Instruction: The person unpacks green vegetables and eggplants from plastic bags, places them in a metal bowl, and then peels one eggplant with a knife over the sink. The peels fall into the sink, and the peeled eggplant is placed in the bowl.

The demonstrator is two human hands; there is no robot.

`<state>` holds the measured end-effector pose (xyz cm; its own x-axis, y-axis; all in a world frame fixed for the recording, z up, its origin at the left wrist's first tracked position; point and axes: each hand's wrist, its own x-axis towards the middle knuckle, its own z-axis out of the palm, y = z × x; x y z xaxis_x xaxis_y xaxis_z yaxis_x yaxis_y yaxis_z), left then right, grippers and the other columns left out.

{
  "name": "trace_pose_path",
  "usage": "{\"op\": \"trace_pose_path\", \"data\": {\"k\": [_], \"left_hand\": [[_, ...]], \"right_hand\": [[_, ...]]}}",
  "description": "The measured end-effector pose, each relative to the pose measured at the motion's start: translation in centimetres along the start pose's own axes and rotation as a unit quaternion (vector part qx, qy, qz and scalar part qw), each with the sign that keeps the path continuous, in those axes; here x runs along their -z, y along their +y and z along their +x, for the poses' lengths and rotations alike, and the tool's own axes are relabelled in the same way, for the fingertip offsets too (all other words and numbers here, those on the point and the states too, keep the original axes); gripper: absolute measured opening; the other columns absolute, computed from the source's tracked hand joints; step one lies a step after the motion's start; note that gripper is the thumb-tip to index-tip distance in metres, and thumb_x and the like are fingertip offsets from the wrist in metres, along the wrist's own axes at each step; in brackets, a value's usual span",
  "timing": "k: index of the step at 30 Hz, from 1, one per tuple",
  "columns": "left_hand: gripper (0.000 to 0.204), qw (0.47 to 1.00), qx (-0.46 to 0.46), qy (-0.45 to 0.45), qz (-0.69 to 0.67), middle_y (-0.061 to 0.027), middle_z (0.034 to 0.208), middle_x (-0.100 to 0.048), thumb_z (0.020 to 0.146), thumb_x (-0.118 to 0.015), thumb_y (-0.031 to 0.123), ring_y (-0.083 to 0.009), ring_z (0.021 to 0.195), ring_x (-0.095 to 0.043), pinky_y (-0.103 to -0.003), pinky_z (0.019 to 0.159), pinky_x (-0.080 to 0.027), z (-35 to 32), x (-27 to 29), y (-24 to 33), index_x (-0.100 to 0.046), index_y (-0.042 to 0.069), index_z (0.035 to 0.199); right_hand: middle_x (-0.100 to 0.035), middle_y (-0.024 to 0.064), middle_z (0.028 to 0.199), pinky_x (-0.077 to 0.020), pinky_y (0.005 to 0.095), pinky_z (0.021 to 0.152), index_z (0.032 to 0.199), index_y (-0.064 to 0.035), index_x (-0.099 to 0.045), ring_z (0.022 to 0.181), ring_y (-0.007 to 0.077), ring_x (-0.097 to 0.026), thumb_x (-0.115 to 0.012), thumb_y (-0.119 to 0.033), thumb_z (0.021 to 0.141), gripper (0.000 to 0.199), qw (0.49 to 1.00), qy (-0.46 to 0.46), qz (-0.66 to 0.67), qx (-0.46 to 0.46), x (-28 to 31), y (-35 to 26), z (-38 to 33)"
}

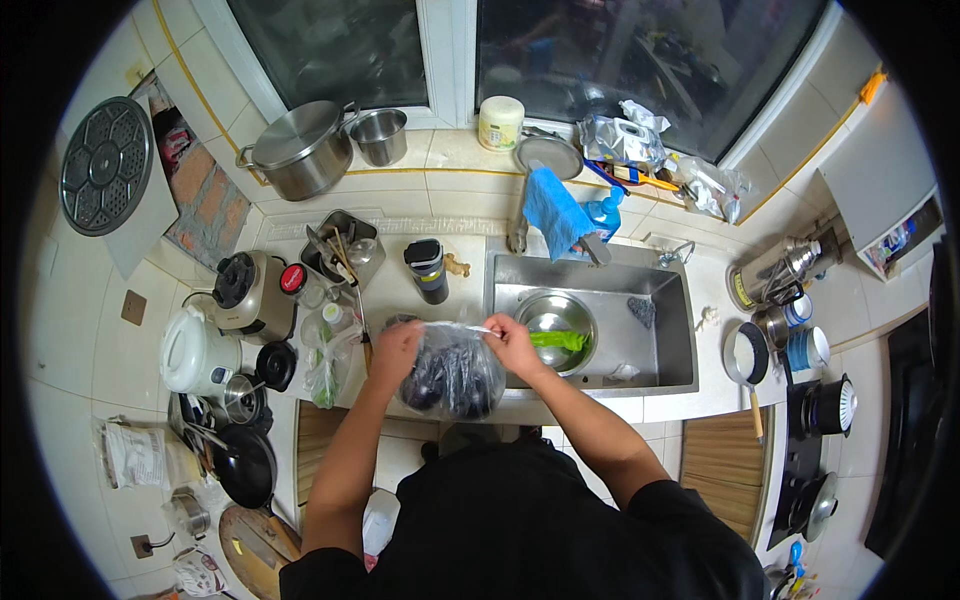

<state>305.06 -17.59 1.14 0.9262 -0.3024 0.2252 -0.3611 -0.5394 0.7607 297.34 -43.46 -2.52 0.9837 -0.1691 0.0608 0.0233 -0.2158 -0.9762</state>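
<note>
With left hand [397, 352] and right hand [512, 350] gripping its sideways-stretched top edge, holds a clear plastic bag [452, 365] of dark, rounded items [425, 388] just below and between them, mid-frame.

Bag [450, 372] between left hand [397, 350] and right hand [512, 346], bowl [545, 312] in sink [618, 335], tumbler [427, 271] behind bag

Head-high fisheye, downward over both hands [398, 352] [512, 347], outer edges unclear

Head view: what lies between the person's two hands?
A clear plastic bag with dark things inside lies between the left hand and the right hand in the head view.
</note>
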Motion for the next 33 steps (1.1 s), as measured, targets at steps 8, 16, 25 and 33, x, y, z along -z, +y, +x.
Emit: {"op": "trace_pose_path", "data": {"k": [8, 16, 25, 33], "left_hand": [[0.046, 0.961, -0.056, 0.266, 0.057, -0.0180, 0.123, -0.060, 0.085, -0.067, 0.016, -0.0353, 0.114, -0.059, -0.044, 0.099, -0.046, -1.0, 2.3, 0.9, -0.061, 0.005, 0.129], [0.045, 0.936, -0.152, -0.235, 0.211, -0.0165, 0.098, -0.072, 0.088, -0.071, 0.031, -0.0324, 0.100, -0.066, -0.048, 0.092, -0.048, -3.8, -0.8, 5.0, -0.062, 0.008, 0.126], [0.031, 0.937, -0.326, -0.112, 0.051, -0.0176, 0.092, -0.070, 0.096, -0.061, 0.033, -0.0356, 0.099, -0.067, -0.051, 0.099, -0.046, -4.3, -1.1, 9.8, -0.065, 0.008, 0.115], [0.044, 0.886, 0.063, -0.357, 0.288, -0.0241, 0.100, -0.072, 0.095, -0.052, 0.044, -0.0422, 0.097, -0.068, -0.051, 0.087, -0.054, -4.8, -1.4, 2.3, -0.072, 0.006, 0.107]], "right_hand": [[-0.059, -0.0044, 0.078, -0.0460, 0.0254, 0.078, 0.107, 0.0007, -0.072, 0.079, 0.0095, -0.054, -0.060, -0.016, 0.100, 0.022, 0.972, 0.070, 0.183, -0.128, 2.1, 2.9, -0.9], [-0.064, 0.0081, 0.106, -0.0402, 0.0305, 0.096, 0.085, 0.0024, -0.065, 0.099, 0.0199, -0.056, -0.058, -0.019, 0.098, 0.026, 0.957, 0.127, 0.257, -0.041, 1.0, -4.4, 0.3], [-0.070, 0.0123, 0.090, -0.0443, 0.0364, 0.091, 0.067, -0.0033, -0.054, 0.091, 0.0246, -0.060, -0.037, -0.054, 0.098, 0.062, 0.939, -0.289, 0.185, -0.028, 7.2, -7.4, -3.4], [-0.073, 0.0214, 0.099, -0.0543, 0.0454, 0.089, 0.101, -0.0031, -0.075, 0.104, 0.0352, -0.069, -0.052, -0.049, 0.093, 0.052, 0.781, -0.385, -0.484, -0.088, 4.1, -7.0, -1.7]]}}
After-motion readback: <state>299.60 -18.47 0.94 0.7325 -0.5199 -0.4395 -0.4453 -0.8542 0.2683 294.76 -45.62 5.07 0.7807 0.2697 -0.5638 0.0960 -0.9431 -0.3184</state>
